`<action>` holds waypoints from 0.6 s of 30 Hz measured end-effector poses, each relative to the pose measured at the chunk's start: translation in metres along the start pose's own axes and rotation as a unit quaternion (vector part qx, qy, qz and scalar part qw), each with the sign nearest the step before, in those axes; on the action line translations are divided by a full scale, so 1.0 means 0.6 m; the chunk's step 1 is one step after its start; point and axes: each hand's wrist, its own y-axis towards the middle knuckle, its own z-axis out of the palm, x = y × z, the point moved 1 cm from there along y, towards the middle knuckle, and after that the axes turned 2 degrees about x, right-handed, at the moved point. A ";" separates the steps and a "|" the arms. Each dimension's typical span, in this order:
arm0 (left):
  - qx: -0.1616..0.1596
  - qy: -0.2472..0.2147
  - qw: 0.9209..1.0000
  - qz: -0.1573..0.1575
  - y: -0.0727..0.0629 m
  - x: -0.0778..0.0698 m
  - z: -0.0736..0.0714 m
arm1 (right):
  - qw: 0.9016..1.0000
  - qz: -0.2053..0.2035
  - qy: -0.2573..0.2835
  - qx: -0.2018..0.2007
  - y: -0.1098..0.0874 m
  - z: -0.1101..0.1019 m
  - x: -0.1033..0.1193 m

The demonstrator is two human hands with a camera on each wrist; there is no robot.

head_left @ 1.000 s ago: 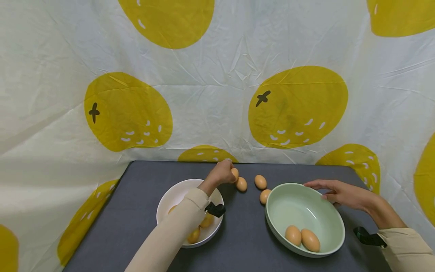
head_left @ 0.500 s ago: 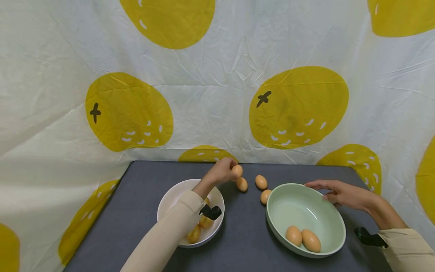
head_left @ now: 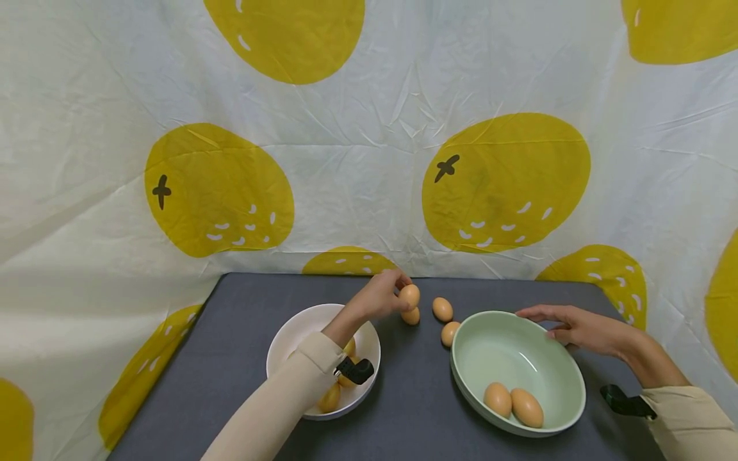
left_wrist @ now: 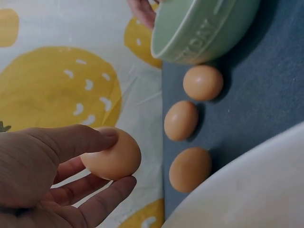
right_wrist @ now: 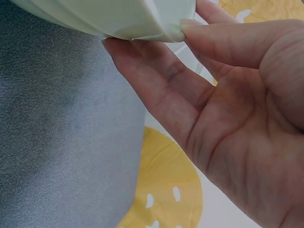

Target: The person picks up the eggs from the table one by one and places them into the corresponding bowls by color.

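In the head view my left hand (head_left: 377,296) pinches a brown egg (head_left: 410,296) between thumb and fingers, above the table's far side. The left wrist view shows thumb and fingertips around that egg (left_wrist: 116,154). Behind it, partly overlapped, another egg (head_left: 410,316) lies on the table. Two more eggs lie to its right: one egg (head_left: 442,309) farther back, and one egg (head_left: 449,334) beside the green bowl (head_left: 507,346). Two eggs (head_left: 512,404) sit inside that bowl. My right hand (head_left: 582,326) holds its right rim, thumb at the edge and fingers along the outer wall (right_wrist: 128,19).
A white bowl (head_left: 288,330) stands left on the dark grey table (head_left: 230,358), under my left forearm. Several yellowish, rounded things (head_left: 330,398) lie in it, partly hidden by the sleeve. A white cloth (head_left: 357,192) with yellow fruit prints hangs behind the table's back edge.
My left hand has lifted the egg slightly and carried it to the right, so it now overlaps the egg lying behind. The right hand and green bowl keep their places.
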 end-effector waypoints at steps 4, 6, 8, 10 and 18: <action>0.004 -0.004 1.000 0.009 -0.003 -0.008 0.006 | 1.000 -0.001 -0.002 0.000 0.000 0.000 0.000; 0.008 -0.005 1.000 0.013 -0.005 -0.012 0.010 | 1.000 -0.004 -0.001 0.001 0.001 0.000 0.001; 0.014 -0.011 1.000 0.015 -0.008 -0.016 0.014 | 1.000 -0.008 0.003 0.002 0.001 0.000 0.002; 0.019 -0.014 1.000 0.018 -0.011 -0.020 0.017 | 1.000 -0.011 0.004 0.002 0.001 0.000 0.003; 0.029 -0.025 0.999 0.039 -0.018 -0.031 0.033 | 1.000 0.001 -0.003 0.001 0.001 0.001 0.002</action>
